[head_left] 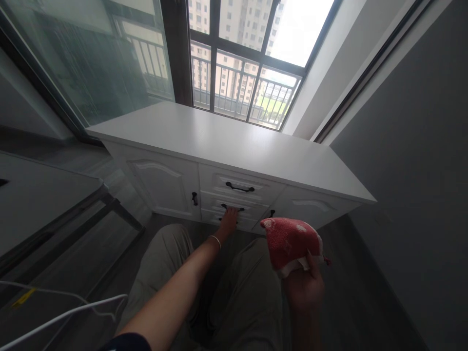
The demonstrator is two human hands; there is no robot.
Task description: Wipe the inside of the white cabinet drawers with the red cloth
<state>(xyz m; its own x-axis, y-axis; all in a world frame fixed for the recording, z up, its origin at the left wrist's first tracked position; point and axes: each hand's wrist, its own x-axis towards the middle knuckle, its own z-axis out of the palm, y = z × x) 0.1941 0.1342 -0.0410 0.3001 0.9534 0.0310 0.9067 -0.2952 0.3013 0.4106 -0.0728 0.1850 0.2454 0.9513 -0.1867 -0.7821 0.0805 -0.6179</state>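
Observation:
My left hand (pixel 229 220) reaches to the middle drawer of a white cabinet (pixel 234 141), its fingers hooked over the black drawer handle (pixel 240 209). That drawer looks closed. In my right hand (pixel 307 286) is a red cloth (pixel 290 241) with pale patches and a whitish edge, pinched between thumb and fingers. The cloth is held up in front of the cabinet's right door, near that door's black handle (pixel 272 213). Above my left hand, the top drawer's handle (pixel 240 187) shows in full. The lowest drawer's handle is mostly hidden behind my hand.
Behind the cabinet are a glass panel (pixel 91 63) and a window (pixel 241 53). A white table (pixel 47 195) stands at the left on a dark frame. A white cable (pixel 69 312) runs across the lower left. A grey wall (pixel 409 161) borders the right side.

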